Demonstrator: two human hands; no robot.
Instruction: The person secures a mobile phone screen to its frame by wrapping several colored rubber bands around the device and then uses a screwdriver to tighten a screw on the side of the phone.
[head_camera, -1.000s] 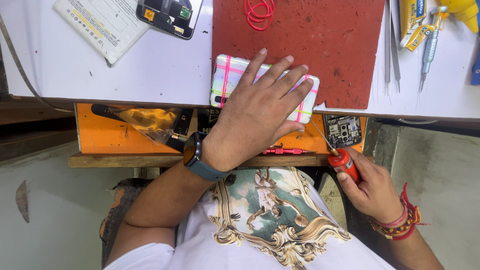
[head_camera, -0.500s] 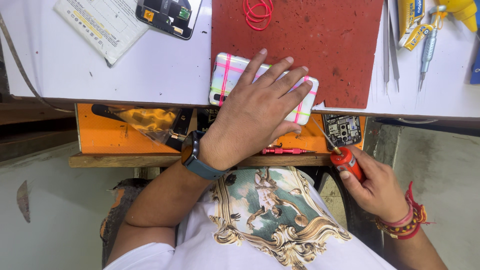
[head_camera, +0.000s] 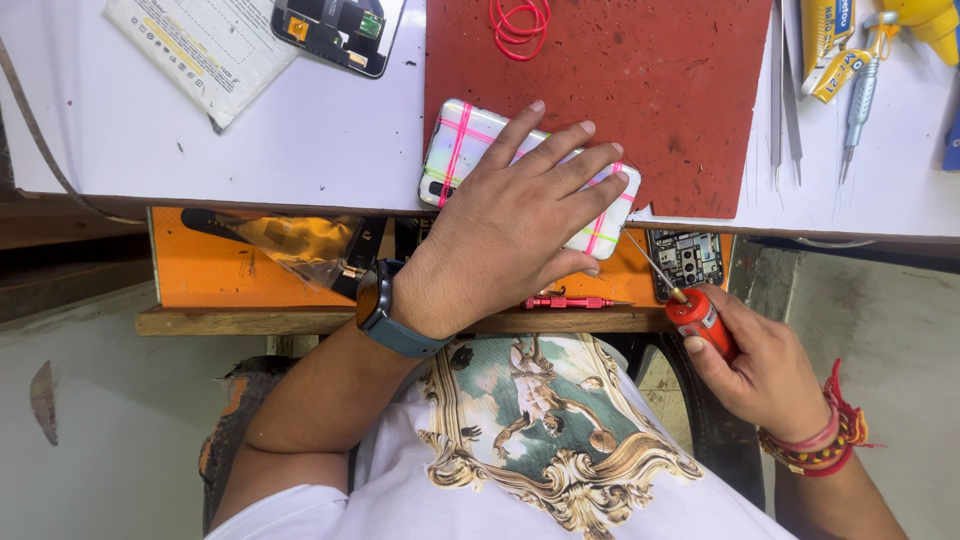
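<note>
My left hand (head_camera: 515, 225) lies flat, fingers spread, on a pale phone (head_camera: 462, 150) bound with pink and green rubber bands. The phone rests at the near edge of a red mat (head_camera: 640, 80) on the white bench. My right hand (head_camera: 765, 375) grips a red-handled screwdriver (head_camera: 700, 318) below the bench edge. Its thin tip points up toward the phone's right end, beside a bare circuit board (head_camera: 687, 258) lying in the orange drawer (head_camera: 215, 275).
A pink screwdriver (head_camera: 565, 301) lies in the drawer. On the bench sit an open phone frame (head_camera: 335, 28), a white packet (head_camera: 205, 50), red rubber bands (head_camera: 520, 20), tweezers (head_camera: 785, 95), a blue-handled tool (head_camera: 862, 85) and yellow tubes (head_camera: 830, 45).
My right hand with the screwdriver has shifted very slightly; the left hand stays pressed on the phone.
</note>
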